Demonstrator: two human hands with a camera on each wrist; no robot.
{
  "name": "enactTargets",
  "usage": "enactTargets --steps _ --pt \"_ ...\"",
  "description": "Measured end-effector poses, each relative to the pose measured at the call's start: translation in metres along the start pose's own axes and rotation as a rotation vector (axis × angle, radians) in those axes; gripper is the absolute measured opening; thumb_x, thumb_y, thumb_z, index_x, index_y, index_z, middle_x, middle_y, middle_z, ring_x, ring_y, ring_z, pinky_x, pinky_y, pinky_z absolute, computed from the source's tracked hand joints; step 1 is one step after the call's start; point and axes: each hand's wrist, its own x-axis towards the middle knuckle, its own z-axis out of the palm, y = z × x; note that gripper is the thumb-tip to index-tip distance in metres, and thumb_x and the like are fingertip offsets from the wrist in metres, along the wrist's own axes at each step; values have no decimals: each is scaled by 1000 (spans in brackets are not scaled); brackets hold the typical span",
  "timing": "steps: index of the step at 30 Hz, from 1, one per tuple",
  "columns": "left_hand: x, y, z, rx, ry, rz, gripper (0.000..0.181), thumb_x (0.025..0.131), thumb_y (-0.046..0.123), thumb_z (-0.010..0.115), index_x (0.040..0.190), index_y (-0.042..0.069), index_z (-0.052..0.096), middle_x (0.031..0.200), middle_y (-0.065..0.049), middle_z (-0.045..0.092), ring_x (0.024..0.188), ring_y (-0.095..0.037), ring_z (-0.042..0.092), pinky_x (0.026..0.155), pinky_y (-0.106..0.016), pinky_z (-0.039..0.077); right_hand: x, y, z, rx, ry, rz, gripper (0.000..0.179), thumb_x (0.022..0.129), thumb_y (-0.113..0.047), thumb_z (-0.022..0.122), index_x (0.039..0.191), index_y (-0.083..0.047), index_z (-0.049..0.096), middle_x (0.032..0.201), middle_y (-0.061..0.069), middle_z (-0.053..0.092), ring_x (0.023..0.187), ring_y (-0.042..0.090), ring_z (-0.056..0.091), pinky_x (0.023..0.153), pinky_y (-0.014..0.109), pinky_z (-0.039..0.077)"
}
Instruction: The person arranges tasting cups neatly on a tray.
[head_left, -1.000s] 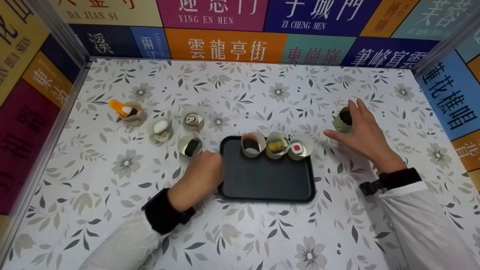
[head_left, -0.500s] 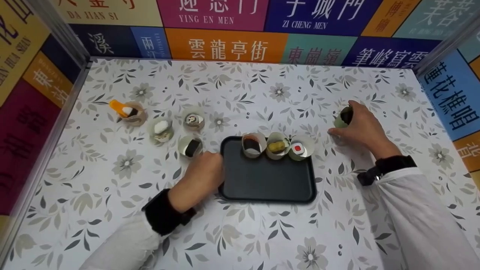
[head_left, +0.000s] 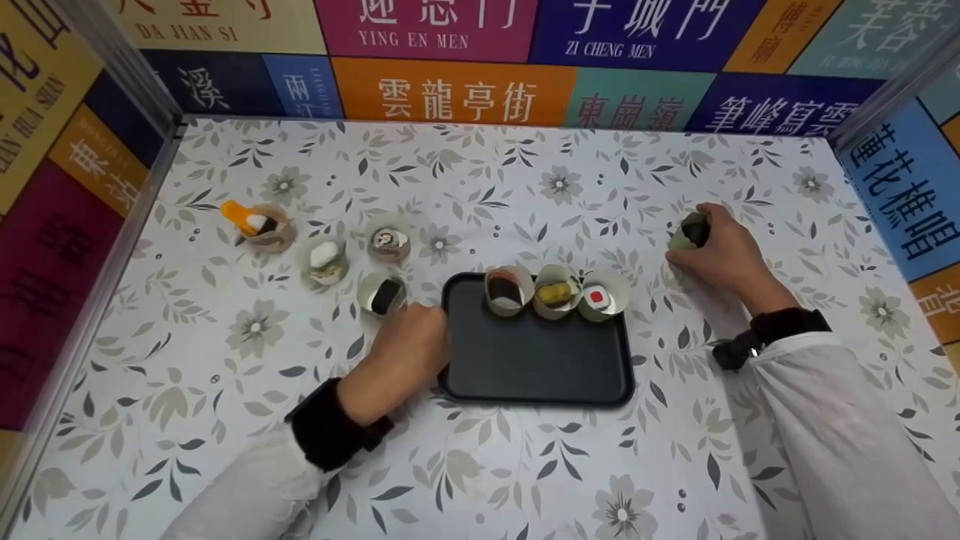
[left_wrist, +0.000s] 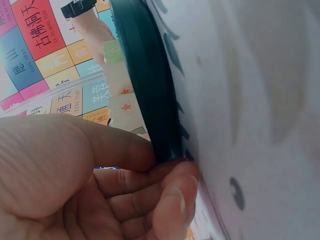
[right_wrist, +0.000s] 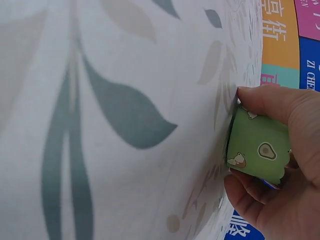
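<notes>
My left hand pinches the left edge of the black tray between thumb and fingers; the left wrist view shows the tray's edge in that pinch. At the right of the table, my right hand grips a green paper cup with a dark piece inside. In the right wrist view the cup has an avocado print and stands at the tabletop, thumb on one side and fingers on the other. Along the tray's far edge stand a cup with a brown piece, one with a yellow piece and one with a red-centred piece.
Left of the tray are a cup with a dark block, a cup with a round roll, a cup with a white piece and a cup with an orange-topped piece. Printed panels wall the flowered table.
The right hand's spread fingers and thumb have closed around the green cup, with the thumb moving in against its near side. My left hand and the tray stay nearly in place.
</notes>
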Motion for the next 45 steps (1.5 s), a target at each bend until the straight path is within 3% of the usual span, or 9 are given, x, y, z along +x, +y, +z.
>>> enactTargets --steps 14,18,29,45 --pt "-1 1 -1 0 16 -1 24 86 -3 62 63 3 62 69 -20 67 62 -41 66 54 -52 53 -6 -20 -9 25 22 -29 94 88 -21 77 161 4 23 148 35 44 132 49 46 110 61 35" --pt "-1 1 -1 0 -3 -15 26 86 -3 61 61 5 60 70 -19 67 63 -41 66 55 -51 53 -8 -36 -9 19 29 -53 95 90 -24 79 162 2 23 147 34 46 128 48 48 106 61 37" --pt "-2 1 0 8 21 13 26 86 -3 61 61 5 59 68 -19 66 63 -42 66 56 -53 53 -14 -82 -5 8 25 -127 94 90 -23 80 163 -1 26 145 31 49 130 48 50 107 60 38" --pt "-1 0 -2 -12 -6 5 26 87 -3 60 62 5 60 71 -20 68 64 -42 67 56 -53 53 -24 -149 13 25 -88 -236 91 91 -22 81 162 -2 27 150 26 47 129 41 52 105 56 43"
